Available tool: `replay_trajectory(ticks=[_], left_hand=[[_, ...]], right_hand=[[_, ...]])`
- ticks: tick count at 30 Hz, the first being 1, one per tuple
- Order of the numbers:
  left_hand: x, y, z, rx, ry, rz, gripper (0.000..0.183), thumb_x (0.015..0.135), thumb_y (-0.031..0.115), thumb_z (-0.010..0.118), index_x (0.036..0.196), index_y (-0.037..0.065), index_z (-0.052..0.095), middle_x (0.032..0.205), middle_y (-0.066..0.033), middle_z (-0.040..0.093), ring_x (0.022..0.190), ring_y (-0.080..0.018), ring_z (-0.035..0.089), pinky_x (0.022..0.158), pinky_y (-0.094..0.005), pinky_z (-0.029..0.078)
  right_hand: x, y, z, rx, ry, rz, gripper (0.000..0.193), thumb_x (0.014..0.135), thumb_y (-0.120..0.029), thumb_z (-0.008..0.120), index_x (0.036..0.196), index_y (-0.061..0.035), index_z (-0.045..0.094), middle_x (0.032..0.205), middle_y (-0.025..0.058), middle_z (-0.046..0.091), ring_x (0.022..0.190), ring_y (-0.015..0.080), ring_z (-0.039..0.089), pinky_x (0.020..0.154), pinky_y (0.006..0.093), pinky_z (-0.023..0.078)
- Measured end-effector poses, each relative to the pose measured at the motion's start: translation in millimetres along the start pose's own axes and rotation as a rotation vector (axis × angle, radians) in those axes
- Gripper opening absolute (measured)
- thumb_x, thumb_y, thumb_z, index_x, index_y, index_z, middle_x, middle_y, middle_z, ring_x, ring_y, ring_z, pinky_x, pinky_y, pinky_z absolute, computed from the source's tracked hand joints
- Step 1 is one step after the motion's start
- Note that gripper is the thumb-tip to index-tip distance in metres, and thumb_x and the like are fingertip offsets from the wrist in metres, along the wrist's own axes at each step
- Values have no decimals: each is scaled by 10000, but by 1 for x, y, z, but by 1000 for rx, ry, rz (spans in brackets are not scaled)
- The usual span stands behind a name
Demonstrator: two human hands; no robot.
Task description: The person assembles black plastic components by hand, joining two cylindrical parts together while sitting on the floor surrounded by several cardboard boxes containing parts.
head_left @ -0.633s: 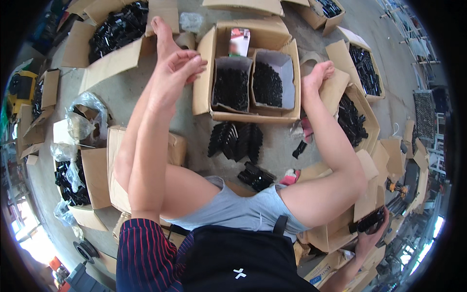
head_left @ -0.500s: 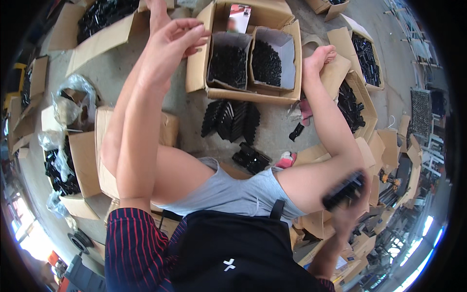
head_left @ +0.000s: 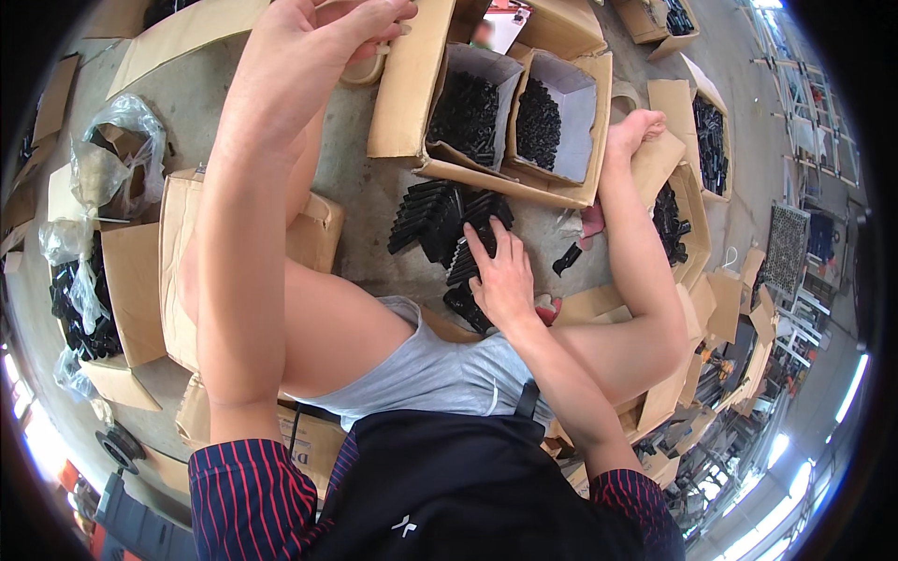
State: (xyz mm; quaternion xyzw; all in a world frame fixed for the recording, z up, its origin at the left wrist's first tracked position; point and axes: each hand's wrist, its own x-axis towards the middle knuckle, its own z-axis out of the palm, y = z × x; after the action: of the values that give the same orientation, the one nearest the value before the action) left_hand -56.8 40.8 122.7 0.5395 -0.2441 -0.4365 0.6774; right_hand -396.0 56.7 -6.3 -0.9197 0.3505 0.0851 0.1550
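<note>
My right hand (head_left: 505,280) reaches to the floor between my legs, its fingers and thumb on a bundle of black ribbed plastic parts (head_left: 460,264). A row of similar black parts (head_left: 426,222) stands touching it on the left. More black parts (head_left: 465,304) lie just nearer to me, partly behind the hand. My left hand (head_left: 341,33) is raised at the top edge, left of an open cardboard box (head_left: 398,122). Its fingers are curled toward the thumb; whatever they hold, if anything, cannot be made out. Two lined compartments in that box hold small black pieces (head_left: 465,112) (head_left: 538,126).
A single black part (head_left: 567,259) and a red-and-white cloth item (head_left: 548,309) lie near my bent right leg. Open boxes of black parts (head_left: 673,224) stand on the right. On the left are a box (head_left: 136,290) and clear plastic bags (head_left: 126,140).
My right hand has swung from beside my right thigh to the row on the floor, bringing a black bundle. My left hand has risen toward the top edge. The view has shifted slightly.
</note>
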Motion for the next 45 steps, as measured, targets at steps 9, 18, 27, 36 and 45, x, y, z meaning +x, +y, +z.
replay_trajectory(ticks=[9,18,27,36,45], left_hand=[[-4,7,12,65,34,11,163,968,103,678,1101,28,619,966,-62,717,854,-107,661,783,-252,520],[3,-9,19,153,22,12,172,956,99,697,1084,10,625,969,-75,714,868,-117,659,796,-250,514],[-6,-5,35,89,77,-22,148,942,55,688,1068,4,631,922,-51,686,865,-116,620,806,-268,487],[4,-28,7,352,-58,100,302,955,242,715,1195,67,659,1082,-54,750,988,-83,688,846,-227,491],[1,-36,24,418,-118,103,308,976,182,685,1232,18,633,1077,-81,748,984,-93,671,860,-241,495]], right_hand=[[-8,-1,19,-11,137,-29,856,688,-97,813,1468,-115,461,1448,160,449,1285,351,456,1033,471,396],[-23,2,39,-27,241,-27,365,781,-160,756,1119,-98,631,1009,82,558,954,275,548,800,411,438],[-30,2,53,-119,260,-118,243,835,-133,623,1069,-76,656,969,70,584,895,236,561,748,370,442],[-34,-6,51,-160,286,-30,254,838,-174,611,1069,-71,639,881,61,530,846,216,543,723,362,427],[-37,-1,54,-271,212,-120,201,818,-183,615,989,-78,630,908,65,546,875,220,539,734,356,422]])
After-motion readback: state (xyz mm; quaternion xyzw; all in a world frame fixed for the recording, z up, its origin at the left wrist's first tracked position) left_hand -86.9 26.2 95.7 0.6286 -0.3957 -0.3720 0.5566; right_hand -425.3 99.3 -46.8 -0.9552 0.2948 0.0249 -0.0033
